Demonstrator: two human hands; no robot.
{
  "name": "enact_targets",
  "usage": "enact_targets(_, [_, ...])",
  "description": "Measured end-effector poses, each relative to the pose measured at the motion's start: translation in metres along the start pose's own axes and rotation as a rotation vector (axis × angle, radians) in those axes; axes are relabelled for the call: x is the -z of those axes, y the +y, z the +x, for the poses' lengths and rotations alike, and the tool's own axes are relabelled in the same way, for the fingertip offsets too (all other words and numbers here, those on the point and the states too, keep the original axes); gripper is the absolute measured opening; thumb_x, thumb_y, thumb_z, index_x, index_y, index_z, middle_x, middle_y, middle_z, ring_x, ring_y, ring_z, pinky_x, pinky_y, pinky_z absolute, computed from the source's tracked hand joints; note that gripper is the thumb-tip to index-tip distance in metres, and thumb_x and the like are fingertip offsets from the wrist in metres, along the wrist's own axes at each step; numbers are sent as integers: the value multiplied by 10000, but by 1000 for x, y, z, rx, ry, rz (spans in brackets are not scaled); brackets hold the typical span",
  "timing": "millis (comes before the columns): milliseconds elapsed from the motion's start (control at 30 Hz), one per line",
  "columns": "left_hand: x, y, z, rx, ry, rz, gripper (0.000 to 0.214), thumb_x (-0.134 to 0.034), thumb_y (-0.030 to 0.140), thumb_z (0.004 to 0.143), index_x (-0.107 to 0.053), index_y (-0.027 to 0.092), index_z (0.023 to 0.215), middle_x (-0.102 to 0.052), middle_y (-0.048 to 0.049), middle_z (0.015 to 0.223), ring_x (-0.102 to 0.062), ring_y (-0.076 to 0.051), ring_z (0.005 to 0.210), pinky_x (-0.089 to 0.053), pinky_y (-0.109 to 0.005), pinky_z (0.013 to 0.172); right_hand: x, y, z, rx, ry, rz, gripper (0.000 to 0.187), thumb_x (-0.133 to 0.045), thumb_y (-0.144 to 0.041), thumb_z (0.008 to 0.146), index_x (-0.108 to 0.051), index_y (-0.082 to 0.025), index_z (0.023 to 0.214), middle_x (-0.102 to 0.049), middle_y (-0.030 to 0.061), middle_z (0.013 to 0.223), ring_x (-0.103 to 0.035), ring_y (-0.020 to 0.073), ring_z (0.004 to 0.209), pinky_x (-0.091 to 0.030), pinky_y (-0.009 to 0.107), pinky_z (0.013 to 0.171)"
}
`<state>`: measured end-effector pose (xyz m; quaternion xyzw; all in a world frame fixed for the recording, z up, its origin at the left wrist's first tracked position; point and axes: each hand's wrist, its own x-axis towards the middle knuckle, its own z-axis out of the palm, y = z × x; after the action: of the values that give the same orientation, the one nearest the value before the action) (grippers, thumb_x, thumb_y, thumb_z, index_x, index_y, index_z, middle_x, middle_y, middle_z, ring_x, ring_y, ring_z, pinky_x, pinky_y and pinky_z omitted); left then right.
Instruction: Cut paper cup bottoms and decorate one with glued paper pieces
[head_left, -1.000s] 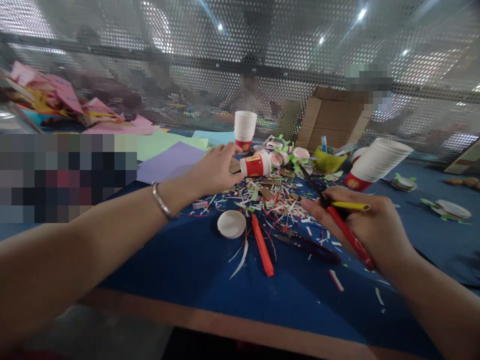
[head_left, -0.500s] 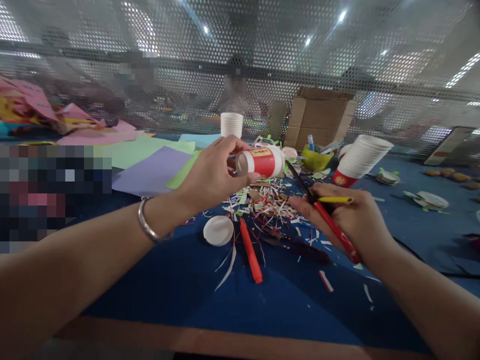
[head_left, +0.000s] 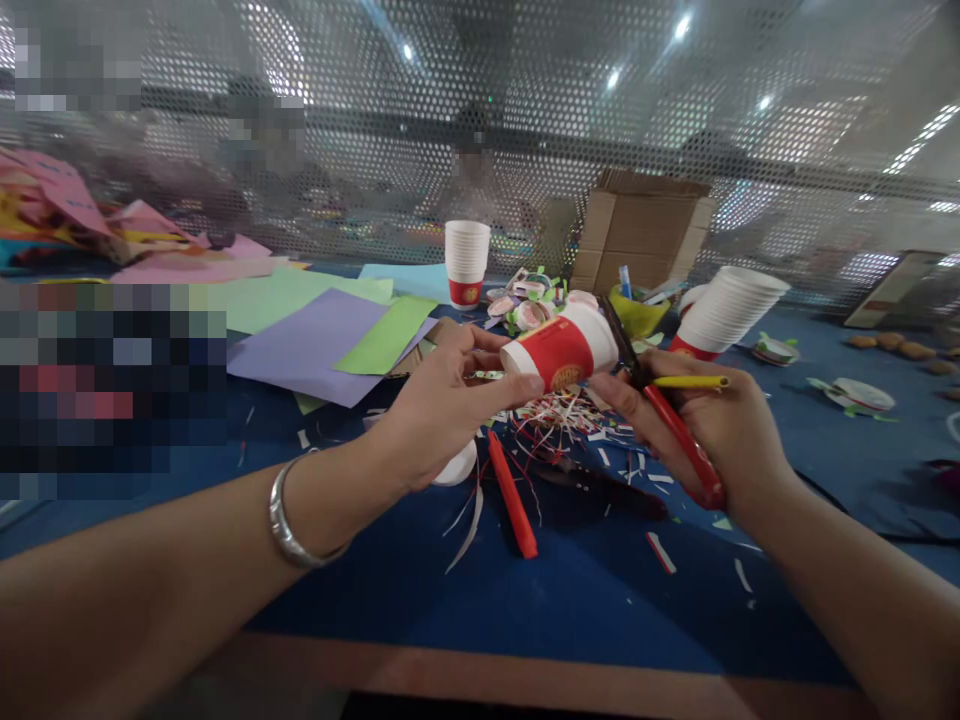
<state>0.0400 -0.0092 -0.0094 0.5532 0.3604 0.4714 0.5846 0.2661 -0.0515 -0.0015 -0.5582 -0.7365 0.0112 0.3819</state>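
My left hand (head_left: 439, 405), with a silver bangle on its wrist, grips a red and white paper cup (head_left: 562, 352) that lies tilted on its side in the air. In my right hand (head_left: 724, 425) is a pair of scissors (head_left: 686, 445) with red handles, its dark blades up against the cup's rim. A yellow pencil-like stick (head_left: 694, 382) is tucked in the same hand. Below the cup lie a red marker (head_left: 513, 497), a white paper disc (head_left: 459, 468) partly hidden by my left hand, and a heap of paper shreds (head_left: 559, 418).
Stacked paper cups (head_left: 466, 255) stand at the back, and another cup stack (head_left: 729, 312) leans at right. Coloured paper sheets (head_left: 296, 345) spread to the left. A yellow bowl (head_left: 640, 314), a cardboard box (head_left: 639, 238) and small paper turtles (head_left: 856, 396) are farther off.
The cup has shifted right and nearer to me and turned more tilted, its rim meeting the scissors. My left hand moved right with it; my right hand moved slightly right.
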Motion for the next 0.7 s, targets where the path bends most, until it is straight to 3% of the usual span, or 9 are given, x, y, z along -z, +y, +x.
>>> enact_targets(167, [5, -4, 6, -26, 17, -10, 479, -881, 284, 722, -518, 188, 1020, -687, -31, 961, -664, -165, 892, -539, -368, 877, -8, -5, -2, -57, -125, 99, 386, -701, -456, 916, -536, -230, 650, -514, -61, 481, -456, 97, 400, -359, 241, 404])
enact_targets(333, [7, -6, 7, -46, 49, -66, 474, -867, 235, 734, -505, 180, 1035, -681, -27, 970, -681, -155, 879, -566, -330, 834, -5, -15, -5, -286, -293, 448, 324, -802, -481, 816, -640, -212, 739, -568, -57, 489, -492, 97, 360, -394, 202, 340])
enact_targets(433, [5, -5, 6, -39, 46, -101, 484, -869, 237, 737, -503, 180, 1047, -672, -19, 964, -699, -158, 865, -581, -328, 822, -1, -20, -6, -408, -349, 607, 379, -843, -532, 750, -681, -194, 805, -619, -30, 522, -544, 107, 374, -444, 185, 342])
enact_targets(700, [8, -8, 8, -149, 79, -68, 467, -872, 200, 723, -535, 182, 1046, -704, -27, 1002, -702, -156, 879, -587, -315, 795, -4, -12, -12, -242, -500, 852, 550, -813, -679, 725, -705, -203, 978, -743, 54, 810, -758, 220, 709, -637, 292, 643])
